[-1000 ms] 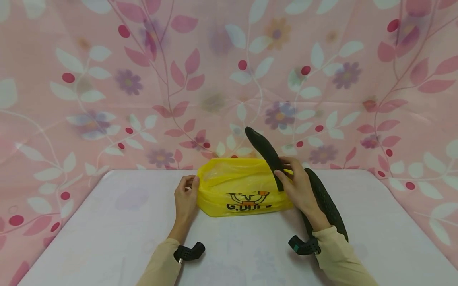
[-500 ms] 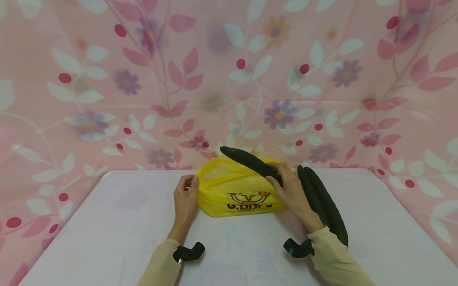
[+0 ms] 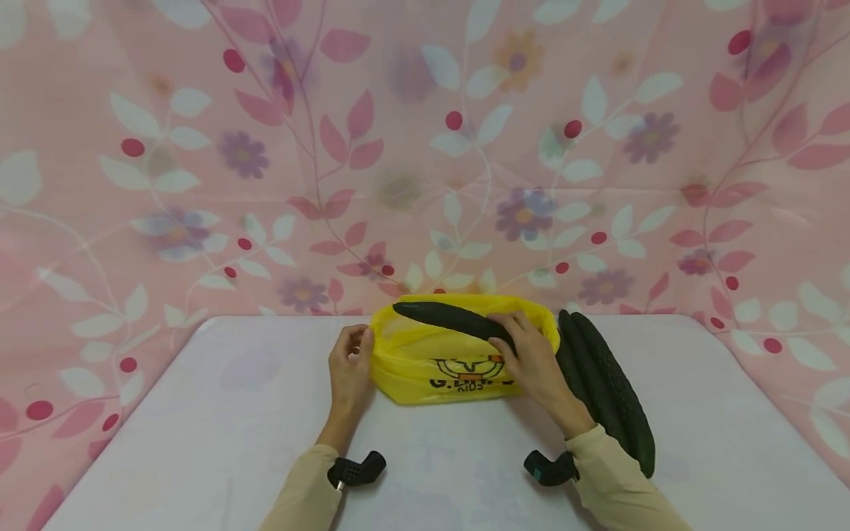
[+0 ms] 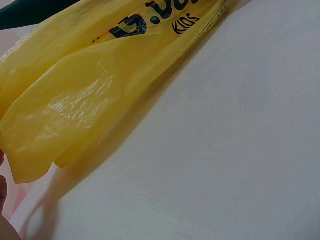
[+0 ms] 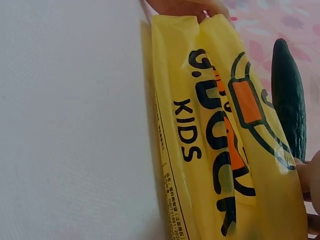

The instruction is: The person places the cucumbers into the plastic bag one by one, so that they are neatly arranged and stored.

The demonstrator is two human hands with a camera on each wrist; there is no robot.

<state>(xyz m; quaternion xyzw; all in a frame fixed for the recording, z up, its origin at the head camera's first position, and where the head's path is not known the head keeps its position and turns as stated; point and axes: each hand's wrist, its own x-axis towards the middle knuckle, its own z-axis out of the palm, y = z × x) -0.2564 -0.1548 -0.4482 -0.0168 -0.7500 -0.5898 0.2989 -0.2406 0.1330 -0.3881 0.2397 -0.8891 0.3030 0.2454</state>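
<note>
A yellow plastic bag (image 3: 406, 377) with black "KIDS" lettering lies on the table, its mouth spread at the top. My left hand (image 3: 350, 366) pinches the bag's left edge between thumb and fingers. With my right hand (image 3: 536, 369) I grip a dark green cucumber (image 3: 445, 317) by its right end. It lies nearly level across the bag's mouth, tip to the left. The right wrist view shows this cucumber (image 5: 289, 95) behind the bag's printed front (image 5: 187, 130). Only a dark green piece of the cucumber (image 4: 30, 12) enters the left wrist view, at the top left.
Two more cucumbers (image 3: 617, 391) lie side by side right of the bag, partly behind my right forearm. A white cloth covers the table (image 3: 199, 428). Behind it hangs a pink flowered curtain (image 3: 398, 162).
The cucumber in my right hand has tipped from steep to nearly level and come down to the left, over the bag's mouth. My left hand keeps its hold on the bag.
</note>
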